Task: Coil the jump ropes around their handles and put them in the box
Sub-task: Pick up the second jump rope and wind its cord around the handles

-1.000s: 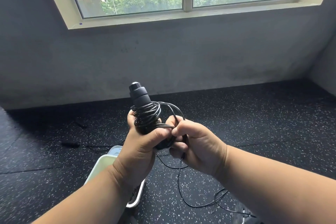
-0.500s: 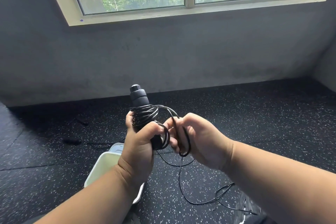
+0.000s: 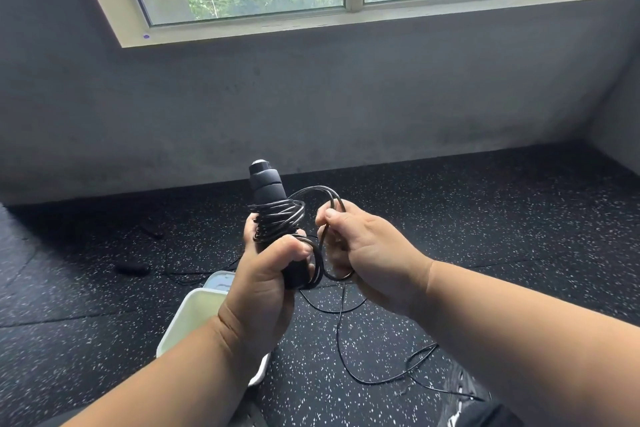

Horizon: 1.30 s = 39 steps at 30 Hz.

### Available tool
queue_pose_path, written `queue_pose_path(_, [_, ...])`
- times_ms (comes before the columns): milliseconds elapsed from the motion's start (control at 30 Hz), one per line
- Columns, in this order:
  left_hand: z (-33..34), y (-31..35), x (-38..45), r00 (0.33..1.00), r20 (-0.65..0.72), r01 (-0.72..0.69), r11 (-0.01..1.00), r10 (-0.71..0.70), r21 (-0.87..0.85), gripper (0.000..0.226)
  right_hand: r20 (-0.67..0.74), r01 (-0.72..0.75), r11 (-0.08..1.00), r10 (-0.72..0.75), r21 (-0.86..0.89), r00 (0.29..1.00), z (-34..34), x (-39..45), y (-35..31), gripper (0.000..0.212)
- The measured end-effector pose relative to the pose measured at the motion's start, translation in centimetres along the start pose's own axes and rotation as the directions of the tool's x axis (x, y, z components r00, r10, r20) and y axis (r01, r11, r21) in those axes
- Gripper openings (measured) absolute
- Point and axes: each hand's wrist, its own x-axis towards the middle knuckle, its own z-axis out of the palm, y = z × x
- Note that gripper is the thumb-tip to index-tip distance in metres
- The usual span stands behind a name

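One black jump rope handle (image 3: pixel 268 191) stood upright in the middle of the view, round and thick, with thin shiny black rope (image 3: pixel 277 218) wound around it in many loops. The left hand (image 3: pixel 263 288) gripped the handle low down. The right hand (image 3: pixel 367 253), just at 3 o'clock from it, pinched a loop of the rope. More rope trailed down to the speckled black rubber floor (image 3: pixel 450 236) at 5 o'clock. One white plastic box (image 3: pixel 187 319) with round corners sat on the floor at 7 o'clock, partly hidden by the left arm. Two small dark things (image 3: pixel 133 268) lay on the floor at 9 o'clock.
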Motion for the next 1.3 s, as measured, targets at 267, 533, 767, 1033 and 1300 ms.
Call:
queue_pose_path(267, [0.4, -0.4, -0.1, 0.994, 0.05, 0.099, 0.99, -0.094, -0.097, 0.088, -0.066, -0.025, 0.947, 0.048, 0.319, 0.997, 1.4, 0.2, -0.1, 0.023])
queue_pose_path(533, [0.4, -0.1, -0.1, 0.994, 0.068, 0.096, 0.989, -0.089, -0.108, 0.083, -0.115, -0.167, 0.905, 0.229, 0.391, 0.967, 1.4, 0.5, 0.0, 0.022])
queue_pose_path(767, [0.0, -0.1, 0.2, 0.999, -0.039, 0.012, 0.998, -0.014, -0.057, 0.06, -0.178, -0.297, 0.952, 0.281, -0.075, 0.943, 0.7, -0.1, 0.8, 0.033])
queue_pose_path(1033, [-1.2, -0.4, 1.3, 0.982, -0.189, -0.012, 1.0, 0.018, 0.029, 0.059, -0.129, 0.116, 0.734, -0.269, -0.669, 0.954, 0.8, -1.6, 1.7, 0.064])
queue_pose_path(1300, [-1.6, -0.9, 1.8, 0.972, -0.225, -0.049, 0.996, 0.063, 0.07, 0.069, 0.134, 0.264, 0.183, -0.522, -0.947, 0.842, 0.8, -1.6, 2.0, 0.027])
